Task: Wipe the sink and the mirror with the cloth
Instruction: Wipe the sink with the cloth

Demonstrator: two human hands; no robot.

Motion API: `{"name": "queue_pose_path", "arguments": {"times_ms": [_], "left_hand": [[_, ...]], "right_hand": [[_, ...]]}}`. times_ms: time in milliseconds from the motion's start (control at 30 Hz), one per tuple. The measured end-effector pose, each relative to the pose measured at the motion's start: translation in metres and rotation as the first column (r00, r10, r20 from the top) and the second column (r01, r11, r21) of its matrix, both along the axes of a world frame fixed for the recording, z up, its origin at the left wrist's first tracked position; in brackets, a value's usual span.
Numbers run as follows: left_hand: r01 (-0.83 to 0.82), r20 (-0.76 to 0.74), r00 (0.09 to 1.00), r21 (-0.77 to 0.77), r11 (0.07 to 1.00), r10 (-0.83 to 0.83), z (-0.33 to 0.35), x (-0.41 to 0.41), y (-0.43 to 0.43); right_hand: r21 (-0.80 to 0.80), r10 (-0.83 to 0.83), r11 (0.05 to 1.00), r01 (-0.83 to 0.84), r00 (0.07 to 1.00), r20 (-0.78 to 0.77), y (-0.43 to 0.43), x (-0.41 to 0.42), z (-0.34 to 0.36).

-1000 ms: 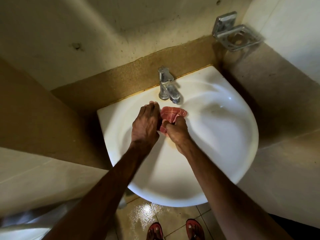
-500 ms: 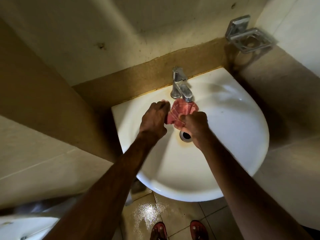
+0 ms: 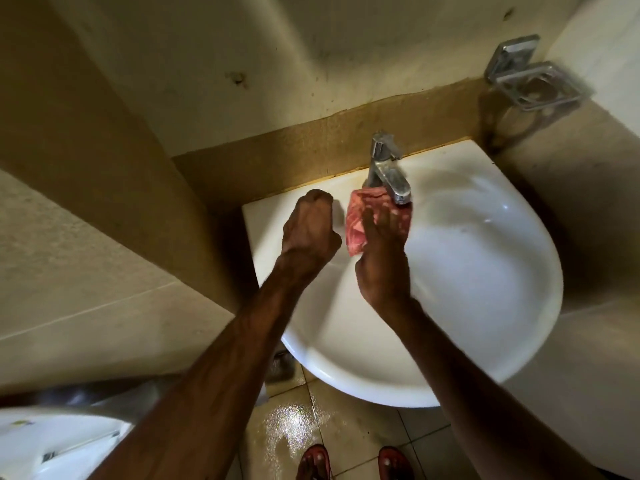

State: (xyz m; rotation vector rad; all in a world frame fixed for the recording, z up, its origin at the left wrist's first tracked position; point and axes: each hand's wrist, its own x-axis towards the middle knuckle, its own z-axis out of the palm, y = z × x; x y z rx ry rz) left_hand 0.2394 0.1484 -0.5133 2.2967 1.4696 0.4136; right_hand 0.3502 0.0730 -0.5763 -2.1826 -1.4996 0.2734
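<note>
While the right hand (image 3: 381,251) presses the cloth (image 3: 356,220) up under the tap (image 3: 388,178), the head view, the only one, shows its fingers spread fairly flat over the pink wad, which sits against the sink (image 3: 485,271) wall at about 12 o'clock from the bowl's centre, just below the spout. The thumb side is hidden, so how firmly the cloth is pinched cannot be told. The left hand (image 3: 308,230) is curled into a loose fist at 9 o'clock from the cloth, close beside it but apart, holding nothing that can be seen; it rests on or just over the rim. Whether water runs is too blurred to tell. A soap holder (image 3: 540,84) hangs on the wall at 2 o'clock from the tap. No mirror shows. I judge the sink step to be in hand, at wetting or rubbing near the tap. Next, the cloth would need sweeping round the bowl from 12 towards 3 and 6 o'clock, then lifting to the mirror.
</note>
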Motion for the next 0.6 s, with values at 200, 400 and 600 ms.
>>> {"name": "queue_pose_path", "arguments": {"times_ms": [200,400,600], "left_hand": [[-0.151,-0.106,0.982,0.037,0.988,0.155,0.008,-0.002,0.004],[-0.217,-0.138,0.965,0.051,0.975,0.222,0.022,-0.020,0.016],[-0.140,-0.159,0.979,-0.089,0.986,0.125,0.029,-0.031,0.017]], "right_hand": [[-0.091,0.240,0.970,-0.227,0.955,0.175,0.033,-0.019,0.009],[-0.193,0.175,0.970,-0.146,0.974,0.146,0.070,-0.019,0.026],[-0.382,0.131,0.924,-0.009,0.947,0.293,0.088,-0.043,0.036]]}}
